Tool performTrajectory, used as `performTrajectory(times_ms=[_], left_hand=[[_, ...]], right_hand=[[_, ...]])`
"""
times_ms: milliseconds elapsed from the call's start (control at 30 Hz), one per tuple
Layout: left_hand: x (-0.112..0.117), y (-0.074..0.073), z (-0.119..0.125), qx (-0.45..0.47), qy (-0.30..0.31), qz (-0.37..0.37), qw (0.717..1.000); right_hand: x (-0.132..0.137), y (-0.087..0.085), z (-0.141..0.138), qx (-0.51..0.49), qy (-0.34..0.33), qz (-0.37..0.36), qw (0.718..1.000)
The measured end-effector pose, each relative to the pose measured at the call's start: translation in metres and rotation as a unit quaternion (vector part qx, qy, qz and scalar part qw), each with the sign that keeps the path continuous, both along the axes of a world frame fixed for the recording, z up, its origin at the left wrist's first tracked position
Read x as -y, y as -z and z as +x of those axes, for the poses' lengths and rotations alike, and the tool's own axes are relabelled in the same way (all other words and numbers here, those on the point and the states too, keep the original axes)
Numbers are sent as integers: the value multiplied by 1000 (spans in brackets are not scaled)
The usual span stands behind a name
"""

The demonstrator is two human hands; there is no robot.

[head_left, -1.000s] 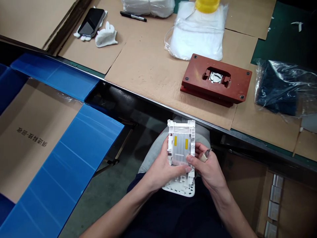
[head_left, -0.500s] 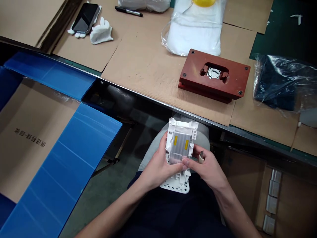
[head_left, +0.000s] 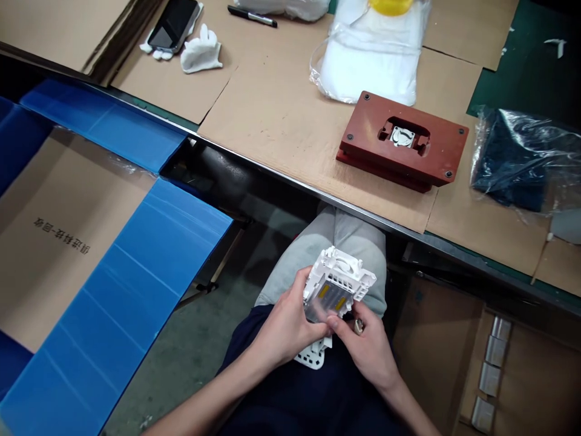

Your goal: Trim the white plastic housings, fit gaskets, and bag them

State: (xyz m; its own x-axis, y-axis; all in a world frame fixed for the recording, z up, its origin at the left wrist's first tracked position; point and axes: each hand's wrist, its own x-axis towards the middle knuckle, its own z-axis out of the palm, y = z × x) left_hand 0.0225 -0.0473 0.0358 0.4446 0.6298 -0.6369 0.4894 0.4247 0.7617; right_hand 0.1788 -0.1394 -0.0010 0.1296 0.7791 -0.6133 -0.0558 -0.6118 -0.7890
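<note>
Above my lap, a white plastic housing (head_left: pixel 344 266) is held tilted between both hands. Set into it is a grey metal plate (head_left: pixel 333 298) with two yellow strips, and its perforated white end (head_left: pixel 313 356) sticks out below. My left hand (head_left: pixel 290 321) is closed around the housing's left side, thumb across the lower part. On the right edge, my right hand (head_left: pixel 365 339) grips it with thumb and fingers. Tucked in that hand is a small pale tool (head_left: pixel 359 327) with a metal tip, mostly hidden by the fingers.
A brown-red fixture block (head_left: pixel 403 163) with a metal piece in its recess rests on the cardboard-covered table (head_left: pixel 272 121). Behind are a plastic bag (head_left: pixel 372 66), a marker (head_left: pixel 252 16), a phone (head_left: pixel 172 25) and a white glove (head_left: pixel 202 51). An open blue box (head_left: pixel 136 284) stands left.
The housing has come lower and tilted, so its top end now faces me more and shows a round opening. Both hands moved down with it, keeping their hold. The camera view has shifted slightly.
</note>
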Motion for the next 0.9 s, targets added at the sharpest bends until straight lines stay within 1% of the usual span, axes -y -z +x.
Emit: performTrajectory(times_ms=[67, 200, 300, 400, 533, 633, 733, 800, 900], left_hand=[[2, 1, 0, 11, -2, -1, 1000], [10, 6, -3, 19, -14, 3, 1000], [17, 11, -7, 19, -17, -16, 1000], [21, 17, -10, 38, -38, -37, 998], [21, 23, -11, 56, -62, -37, 996], [18, 22, -11, 44, -67, -34, 996], [18, 18, -9, 31, -68, -26, 997], [20, 15, -7, 35, -68, -12, 997], [24, 14, -4, 46, -59, -9, 997]], right_hand=[[5, 1, -3, 8, -3, 3, 1000], [14, 2, -6, 21, -35, 7, 999], [18, 2, -9, 63, -51, 15, 997], [17, 4, -14, 109, -54, 32, 992], [9, 9, -17, 97, -55, 57, 992], [4, 10, -15, 57, -53, 62, 995], [4, 8, -9, 21, -56, 54, 997], [8, 5, -6, 22, -61, 47, 997], [15, 1, -3, 57, -69, 37, 995]])
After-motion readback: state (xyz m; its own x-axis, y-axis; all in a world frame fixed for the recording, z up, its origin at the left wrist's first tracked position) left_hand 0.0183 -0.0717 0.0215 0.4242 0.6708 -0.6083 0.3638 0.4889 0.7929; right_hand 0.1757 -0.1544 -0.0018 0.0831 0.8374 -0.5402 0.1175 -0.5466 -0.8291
